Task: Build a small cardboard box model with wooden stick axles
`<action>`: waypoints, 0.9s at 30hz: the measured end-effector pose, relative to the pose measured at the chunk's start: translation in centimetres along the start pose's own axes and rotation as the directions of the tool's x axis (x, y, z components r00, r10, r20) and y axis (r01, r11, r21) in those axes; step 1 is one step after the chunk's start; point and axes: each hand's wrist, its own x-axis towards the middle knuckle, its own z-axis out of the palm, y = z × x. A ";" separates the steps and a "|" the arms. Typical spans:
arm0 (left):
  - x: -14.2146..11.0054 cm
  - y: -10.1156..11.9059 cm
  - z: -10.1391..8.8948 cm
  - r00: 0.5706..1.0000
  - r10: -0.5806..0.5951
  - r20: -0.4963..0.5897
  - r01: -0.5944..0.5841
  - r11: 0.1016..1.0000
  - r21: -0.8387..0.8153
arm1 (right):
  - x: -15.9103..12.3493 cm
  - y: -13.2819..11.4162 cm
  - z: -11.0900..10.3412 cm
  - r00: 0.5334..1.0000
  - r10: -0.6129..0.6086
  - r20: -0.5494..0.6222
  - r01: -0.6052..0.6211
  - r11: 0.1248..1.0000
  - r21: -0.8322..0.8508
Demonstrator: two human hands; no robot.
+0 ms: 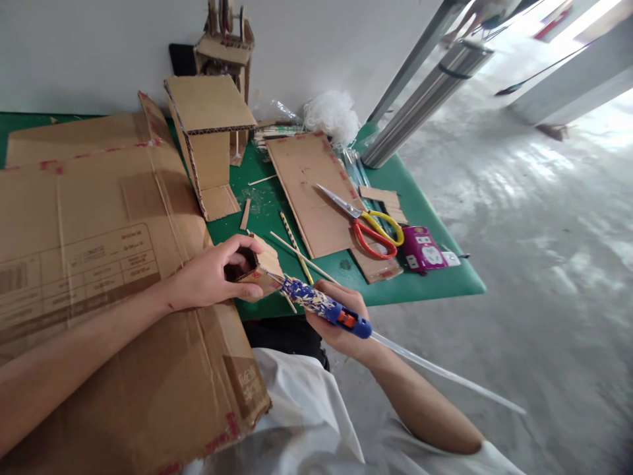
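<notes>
My left hand point(220, 269) grips a small folded cardboard piece point(266, 256), its thumb in front and fingers inside the hollow. In my right hand point(341, 316) is a blue hot glue gun point(309, 297) with a flaked, pale-spotted front. The nozzle touches or nearly touches the cardboard piece's right edge; I cannot tell which. A long clear glue stick point(445, 371) sticks out of the gun's back end. The fingers on the glue gun's handle are mostly hidden beneath it. Just beyond the hands lie a thin wooden stick point(301, 256) and a patterned pencil point(295, 247).
A large flattened cardboard box point(99, 198) covers the left of the green table point(435, 264). An open cardboard frame point(210, 105) stands behind. Scissors point(366, 221) lie on a cardboard sheet point(306, 191), near a purple package point(424, 249). A metal post point(420, 105) rises at the right.
</notes>
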 end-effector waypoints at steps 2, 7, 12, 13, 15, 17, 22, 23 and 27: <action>0.0 0.0 0.0 1.000 -0.004 -0.004 0.004 1.000 0.001 | 0.1 -0.1 0.0 1.000 -0.003 -0.008 0.003 1.000 0.007; 0.0 0.0 0.0 1.000 -0.008 -0.002 0.008 1.000 0.004 | 0.3 -0.4 0.1 1.000 -0.021 -0.021 0.021 1.000 0.018; 0.0 0.1 0.0 1.000 0.004 0.005 -0.004 1.000 0.010 | 0.3 -0.3 0.2 1.000 -0.010 -0.018 0.011 1.000 0.027; 0.0 0.1 0.0 1.000 0.003 0.009 -0.003 1.000 0.008 | 0.3 -0.3 0.2 1.000 -0.009 -0.016 0.009 0.999 0.032; 0.0 0.2 0.0 1.000 -0.003 0.011 0.003 1.000 0.011 | 0.3 -0.3 0.2 1.000 -0.008 -0.014 0.009 0.999 0.038; -0.1 0.2 0.0 1.000 -0.011 0.008 0.011 1.000 0.022 | 0.4 -0.3 0.3 1.000 -0.012 -0.015 0.012 0.999 0.045; -0.1 0.0 0.0 1.000 -0.009 0.000 0.009 0.999 0.039 | 0.4 -0.5 0.3 1.000 -0.005 -0.021 0.006 0.999 0.042; -0.1 0.1 0.1 1.000 -0.009 -0.001 0.009 0.999 0.037 | 0.4 -0.5 0.3 1.000 -0.006 -0.021 0.007 0.999 0.041; 0.0 0.2 0.1 1.000 -0.009 -0.006 0.009 0.999 0.032 | 0.4 -0.5 0.4 1.000 -0.012 -0.022 0.013 0.999 0.044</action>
